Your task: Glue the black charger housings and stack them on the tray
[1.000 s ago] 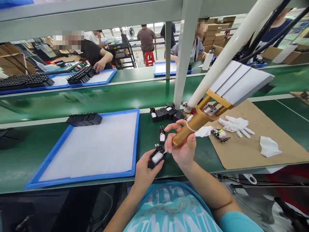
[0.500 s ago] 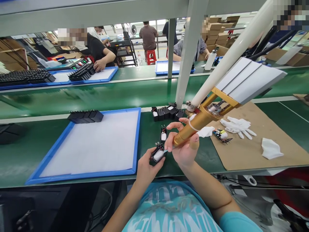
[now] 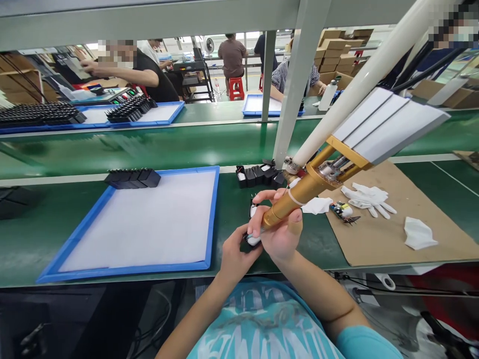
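My left hand [image 3: 236, 253] is closed around a small black adapter case [image 3: 253, 241] with a white part inside. My right hand [image 3: 281, 227] wraps around a gold cylindrical hand tool [image 3: 295, 198] topped by a pale finned housing. The tool slants down to the left. Its tip is hidden behind my right fingers, close over the case. A second open adapter case [image 3: 253, 207] stands just behind, partly covered by my fingers. Farther back sits a cluster of black cases [image 3: 258, 174], some showing white inside.
A blue-rimmed tray [image 3: 214, 219] lies to the left, with a row of black cases [image 3: 132, 178] at its far corner. At right, cardboard [image 3: 374, 244] holds white gloves [image 3: 368, 197], a circuit board [image 3: 342, 210] and a white cloth [image 3: 419, 233]. A metal post [image 3: 290, 109] rises ahead. Co-workers sit beyond.
My left hand has shifted slightly right with the case. The tool and my right hand have come down and left over it. Across the line, a co-worker's arm has lifted away from the cases.
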Demonstrator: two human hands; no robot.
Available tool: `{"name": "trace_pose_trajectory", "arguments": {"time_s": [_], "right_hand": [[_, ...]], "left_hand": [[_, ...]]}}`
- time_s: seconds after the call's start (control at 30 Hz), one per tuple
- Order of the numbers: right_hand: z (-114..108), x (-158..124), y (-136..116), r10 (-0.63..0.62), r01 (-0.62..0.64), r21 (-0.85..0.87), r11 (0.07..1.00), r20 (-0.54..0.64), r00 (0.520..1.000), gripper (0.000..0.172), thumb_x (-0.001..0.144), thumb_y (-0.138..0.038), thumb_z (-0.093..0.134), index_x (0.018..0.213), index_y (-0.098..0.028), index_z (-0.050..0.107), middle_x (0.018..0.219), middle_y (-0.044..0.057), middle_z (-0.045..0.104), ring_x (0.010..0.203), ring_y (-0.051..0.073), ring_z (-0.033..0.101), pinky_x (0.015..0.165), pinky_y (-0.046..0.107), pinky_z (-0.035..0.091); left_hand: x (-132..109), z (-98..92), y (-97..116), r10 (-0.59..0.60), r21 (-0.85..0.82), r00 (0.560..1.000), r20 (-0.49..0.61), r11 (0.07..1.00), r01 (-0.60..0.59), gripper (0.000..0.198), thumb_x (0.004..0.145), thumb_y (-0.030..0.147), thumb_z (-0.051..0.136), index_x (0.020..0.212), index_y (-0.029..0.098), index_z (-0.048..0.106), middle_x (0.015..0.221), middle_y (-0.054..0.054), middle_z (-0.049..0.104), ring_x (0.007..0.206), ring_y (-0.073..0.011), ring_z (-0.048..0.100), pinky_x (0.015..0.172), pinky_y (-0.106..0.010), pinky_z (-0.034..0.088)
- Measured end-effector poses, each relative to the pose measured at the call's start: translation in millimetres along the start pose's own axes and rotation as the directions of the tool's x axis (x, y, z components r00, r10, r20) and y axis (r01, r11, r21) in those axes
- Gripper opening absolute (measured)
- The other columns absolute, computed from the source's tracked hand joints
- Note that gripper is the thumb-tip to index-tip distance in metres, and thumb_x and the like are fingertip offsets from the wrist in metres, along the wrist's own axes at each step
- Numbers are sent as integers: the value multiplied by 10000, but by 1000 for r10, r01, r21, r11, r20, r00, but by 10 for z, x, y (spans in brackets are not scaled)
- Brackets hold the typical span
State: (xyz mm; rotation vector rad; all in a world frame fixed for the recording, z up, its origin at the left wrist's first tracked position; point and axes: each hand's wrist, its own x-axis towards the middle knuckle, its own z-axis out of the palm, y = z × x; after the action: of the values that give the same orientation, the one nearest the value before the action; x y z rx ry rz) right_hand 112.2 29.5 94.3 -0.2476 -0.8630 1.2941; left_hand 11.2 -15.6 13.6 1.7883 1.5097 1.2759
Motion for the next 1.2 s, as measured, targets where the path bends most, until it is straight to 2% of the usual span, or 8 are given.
{"name": "trace_pose_trajectory", "arguments": {"time_s": [0.2, 0.4, 0.57, 0.67, 0.77, 0.9, 1.1, 1.2], "right_hand": [[-11, 12, -7, 18, -18, -2, 1000, -44, 999, 495, 790, -685, 476, 1110, -308, 452, 936, -6, 618, 378, 70, 526, 348, 267, 487], [-129, 46, -33, -21, 18, -56, 998, -56, 998, 482, 793, -688, 459, 1094, -312, 463, 965, -4, 619, 402, 78, 542, 370, 283, 493], [-274, 107, -67, -51, 34, -140, 990, -120, 992, 493, 795, -688, 453, 1096, -298, 475, 966, 0, 618, 387, 73, 528, 366, 283, 480], [-343, 137, -85, -63, 45, -147, 988, -127, 990, 460, 817, -658, 453, 1096, -294, 492, 988, 1, 613, 400, 74, 538, 383, 290, 494], [-395, 156, -96, -78, 58, -155, 986, -122, 990, 444, 826, -642, 460, 1098, -293, 495, 984, -1, 614, 403, 77, 540, 386, 291, 497], [-443, 168, -97, -82, 61, -170, 984, -116, 990, 429, 828, -627, 467, 1096, -293, 487, 976, -3, 619, 398, 79, 539, 384, 293, 497], [-470, 164, -109, -91, 69, -172, 983, -122, 988, 421, 828, -621, 473, 1082, -285, 477, 968, -1, 617, 397, 75, 541, 369, 277, 470], [-483, 157, -123, -85, 62, -173, 983, -126, 988, 428, 825, -624, 475, 1085, -284, 469, 965, 0, 618, 397, 75, 540, 377, 280, 478]], "left_hand": [[-10, -20, -103, -20, 44, 998, 66, 999, 17, 375, 770, 295, 692, 1129, 218, 612, 926, -20, 725, 761, -171, 684, 697, -265, 546], [12, -92, -317, -80, 132, 987, 141, 989, 61, 371, 792, 300, 675, 1145, 209, 607, 1068, -77, 707, 970, -233, 673, 864, -373, 532], [97, -136, -326, -120, 27, 976, 181, 993, 117, 427, 860, 333, 603, 1272, 230, 560, 1316, -96, 602, 1208, -242, 568, 1026, -415, 447], [191, -125, -302, -221, -53, 955, 199, 970, 236, 370, 967, 371, 408, 1247, 232, 605, 1273, -73, 641, 1197, -216, 582, 1039, -394, 442], [241, -109, -275, -253, -49, 949, 186, 963, 266, 363, 958, 410, 425, 1188, 238, 648, 1193, -48, 689, 1124, -214, 630, 992, -372, 483], [198, -129, -215, -179, 51, 973, 144, 984, 173, 294, 909, 395, 529, 1102, 230, 678, 1111, -47, 715, 1026, -212, 667, 908, -346, 532], [144, -116, -156, 120, 126, 976, 181, 982, -144, 285, 892, 245, 561, 1167, 257, 637, 1135, -46, 697, 1049, -193, 640, 920, -338, 521], [153, -58, -161, 147, 127, 978, 151, 978, -167, 213, 880, 227, 578, 1072, 248, 668, 1102, -45, 704, 1026, -190, 652, 922, -334, 522]]}}
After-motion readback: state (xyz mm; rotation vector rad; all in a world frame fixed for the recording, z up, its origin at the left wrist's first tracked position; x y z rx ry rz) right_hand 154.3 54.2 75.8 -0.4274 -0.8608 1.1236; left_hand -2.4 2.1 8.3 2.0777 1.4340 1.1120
